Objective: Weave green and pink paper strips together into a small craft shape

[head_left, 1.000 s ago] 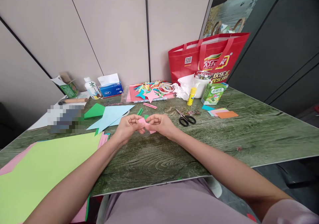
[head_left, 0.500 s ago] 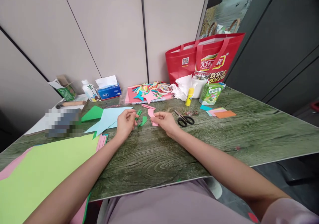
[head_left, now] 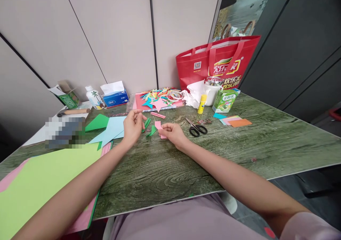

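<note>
Between the fingers of my right hand (head_left: 173, 134) is a folded pink paper strip (head_left: 158, 124), pinched near the tabletop. My left hand (head_left: 133, 127) hovers to its left, fingers loosely bent and apart, holding nothing I can see. A folded green paper piece (head_left: 152, 130) lies between the two hands. Narrow green paper strips (head_left: 146, 124) rest beside my left fingertips, partly close behind them. Farther back are thin pink paper strips (head_left: 158, 115). Black-handled scissors (head_left: 196, 129) lie partly opened to the right of my right hand.
Large coloured sheets (head_left: 53, 183) cover the table's left front, with light blue paper (head_left: 113, 128) behind. Paper stars (head_left: 159, 104), a glue stick (head_left: 202, 104), a white mug (head_left: 211, 93), a green drink carton (head_left: 225, 100) and a red bag (head_left: 194, 67) line the back. Small coloured papers (head_left: 241, 122) lie right.
My left hand has risen slightly away from the green strips, and its fingers have spread. The pink strip in my right hand has shifted a little down and left, its shape now looking shorter.
</note>
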Tool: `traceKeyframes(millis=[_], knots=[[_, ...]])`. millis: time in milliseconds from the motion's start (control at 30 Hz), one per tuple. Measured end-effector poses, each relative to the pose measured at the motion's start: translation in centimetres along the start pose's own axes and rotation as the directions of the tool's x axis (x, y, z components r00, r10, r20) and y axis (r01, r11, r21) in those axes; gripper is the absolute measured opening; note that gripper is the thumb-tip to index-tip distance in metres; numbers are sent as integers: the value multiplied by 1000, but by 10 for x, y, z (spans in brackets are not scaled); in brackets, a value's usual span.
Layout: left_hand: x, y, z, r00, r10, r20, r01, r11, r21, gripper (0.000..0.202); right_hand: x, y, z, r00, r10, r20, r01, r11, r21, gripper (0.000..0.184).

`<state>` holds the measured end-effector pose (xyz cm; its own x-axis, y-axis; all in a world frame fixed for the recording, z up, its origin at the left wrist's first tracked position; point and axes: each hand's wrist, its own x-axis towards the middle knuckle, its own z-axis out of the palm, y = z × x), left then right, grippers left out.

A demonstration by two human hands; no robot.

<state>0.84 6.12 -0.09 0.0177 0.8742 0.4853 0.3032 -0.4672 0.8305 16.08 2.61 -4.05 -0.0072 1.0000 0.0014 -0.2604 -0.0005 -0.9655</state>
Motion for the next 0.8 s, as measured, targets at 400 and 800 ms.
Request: traceKeyframes(millis=[400,800], knots=[[-13,16,-14,952,-243,186,175,931,319,14,-2,-7,-1,993,-65,-96,69,997,37,27],[-30,-14,-8,947,-103,305,-66,864,498,16,4,-5,4,996,13,92,-24,992,122,34]])
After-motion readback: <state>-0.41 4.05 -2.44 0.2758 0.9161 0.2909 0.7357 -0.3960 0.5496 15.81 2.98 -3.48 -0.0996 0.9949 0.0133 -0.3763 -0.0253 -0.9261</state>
